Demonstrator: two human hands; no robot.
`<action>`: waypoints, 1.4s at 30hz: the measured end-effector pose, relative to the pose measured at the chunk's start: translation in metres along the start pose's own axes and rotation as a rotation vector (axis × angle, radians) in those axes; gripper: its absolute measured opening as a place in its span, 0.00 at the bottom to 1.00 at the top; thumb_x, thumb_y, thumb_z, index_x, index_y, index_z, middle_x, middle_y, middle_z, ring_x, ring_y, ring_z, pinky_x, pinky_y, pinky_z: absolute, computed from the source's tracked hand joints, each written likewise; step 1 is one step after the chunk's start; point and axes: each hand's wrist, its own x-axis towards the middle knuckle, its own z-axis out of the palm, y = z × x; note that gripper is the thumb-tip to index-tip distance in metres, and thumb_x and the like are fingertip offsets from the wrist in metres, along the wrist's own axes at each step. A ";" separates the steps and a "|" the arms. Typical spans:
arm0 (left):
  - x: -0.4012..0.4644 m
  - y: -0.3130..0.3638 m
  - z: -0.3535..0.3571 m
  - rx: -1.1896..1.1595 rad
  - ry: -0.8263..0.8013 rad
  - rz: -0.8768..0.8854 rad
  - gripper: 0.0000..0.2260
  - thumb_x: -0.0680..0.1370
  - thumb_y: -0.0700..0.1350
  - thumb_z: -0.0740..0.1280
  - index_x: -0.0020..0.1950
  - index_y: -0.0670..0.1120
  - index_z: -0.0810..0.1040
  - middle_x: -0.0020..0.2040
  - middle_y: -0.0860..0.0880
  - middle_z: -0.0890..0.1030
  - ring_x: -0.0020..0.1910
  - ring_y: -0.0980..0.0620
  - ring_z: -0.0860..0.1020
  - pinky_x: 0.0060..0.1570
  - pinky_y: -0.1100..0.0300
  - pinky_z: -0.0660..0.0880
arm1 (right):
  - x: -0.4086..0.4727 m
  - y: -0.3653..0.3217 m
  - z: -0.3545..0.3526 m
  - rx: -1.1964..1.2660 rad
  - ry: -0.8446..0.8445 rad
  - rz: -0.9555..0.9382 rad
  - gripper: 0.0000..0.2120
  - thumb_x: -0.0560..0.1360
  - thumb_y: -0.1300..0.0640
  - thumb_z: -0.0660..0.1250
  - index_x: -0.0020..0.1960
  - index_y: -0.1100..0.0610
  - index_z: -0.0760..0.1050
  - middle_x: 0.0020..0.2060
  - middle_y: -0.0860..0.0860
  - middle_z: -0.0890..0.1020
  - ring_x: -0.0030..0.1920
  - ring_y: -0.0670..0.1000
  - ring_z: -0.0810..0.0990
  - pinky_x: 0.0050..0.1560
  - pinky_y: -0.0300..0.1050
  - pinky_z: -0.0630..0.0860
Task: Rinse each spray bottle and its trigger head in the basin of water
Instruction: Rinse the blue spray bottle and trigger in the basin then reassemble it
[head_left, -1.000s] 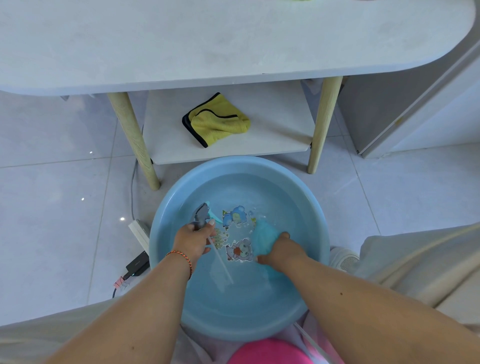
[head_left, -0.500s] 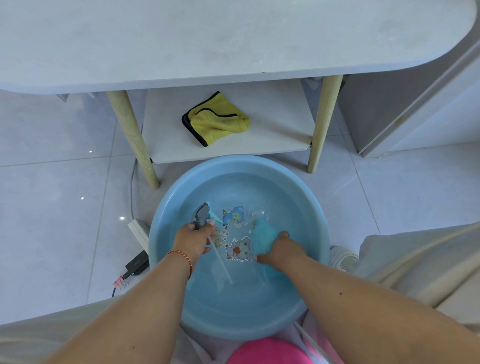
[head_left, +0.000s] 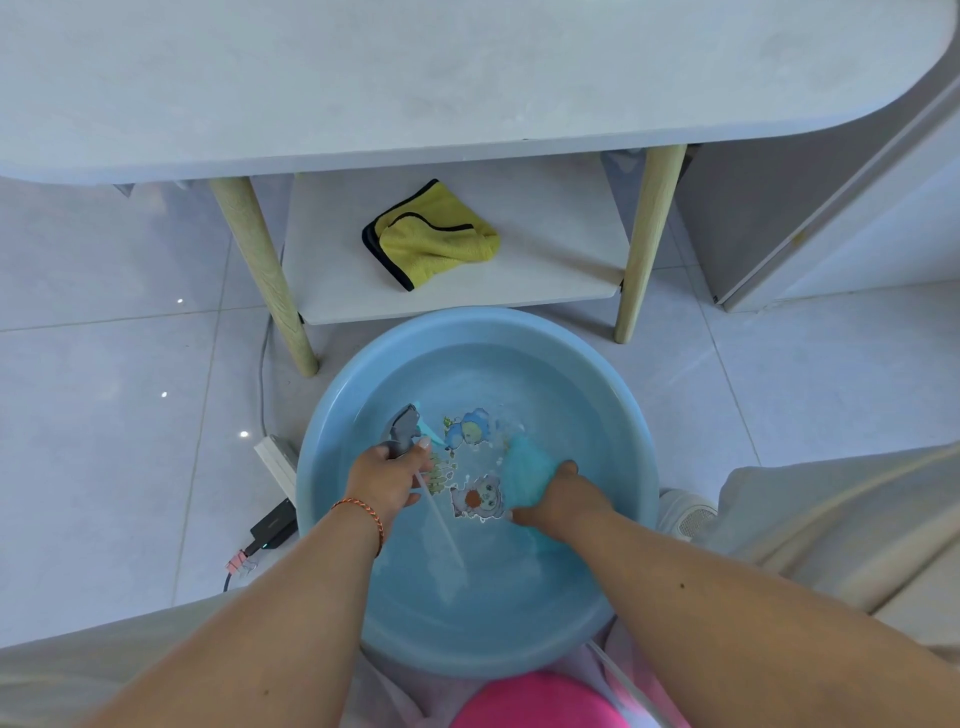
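A round blue basin (head_left: 613, 415) of water with cartoon pictures on its bottom stands on the floor in front of me. My left hand (head_left: 387, 480) grips a grey trigger head (head_left: 401, 430) with a teal lever at the basin's left; its clear dip tube (head_left: 441, 530) trails back through the water. My right hand (head_left: 563, 496) holds a translucent teal spray bottle (head_left: 524, 470) under the water right of centre, its neck pointing away from me.
A white table (head_left: 415, 78) with wooden legs (head_left: 265, 275) stands just behind the basin; a yellow cloth (head_left: 434, 236) lies on its lower shelf. A power strip (head_left: 278, 457) and black adapter (head_left: 272, 527) lie on the floor left of the basin. A pink object (head_left: 540, 701) is at my knees.
Almost nothing: both hands stay in the water with the same hold, and the bottle and trigger head shift only slightly.
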 end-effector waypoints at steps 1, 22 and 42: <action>0.000 0.000 0.000 -0.002 0.000 0.000 0.07 0.77 0.48 0.67 0.47 0.45 0.76 0.46 0.45 0.82 0.47 0.48 0.80 0.39 0.59 0.76 | 0.000 0.001 0.000 0.006 0.001 -0.001 0.47 0.65 0.38 0.74 0.69 0.61 0.54 0.63 0.55 0.74 0.62 0.56 0.75 0.55 0.44 0.72; -0.002 0.003 -0.001 0.012 0.008 0.002 0.06 0.77 0.48 0.67 0.45 0.47 0.75 0.47 0.45 0.82 0.48 0.47 0.80 0.42 0.57 0.77 | 0.003 0.003 0.002 0.024 0.001 0.012 0.49 0.62 0.37 0.75 0.69 0.60 0.54 0.63 0.56 0.72 0.62 0.55 0.74 0.57 0.45 0.73; -0.003 0.003 0.000 0.010 0.005 -0.003 0.06 0.77 0.48 0.67 0.45 0.46 0.75 0.47 0.44 0.82 0.46 0.48 0.80 0.41 0.58 0.76 | 0.004 0.003 0.002 0.023 0.002 0.015 0.47 0.63 0.38 0.75 0.69 0.60 0.55 0.63 0.56 0.73 0.62 0.55 0.75 0.56 0.44 0.73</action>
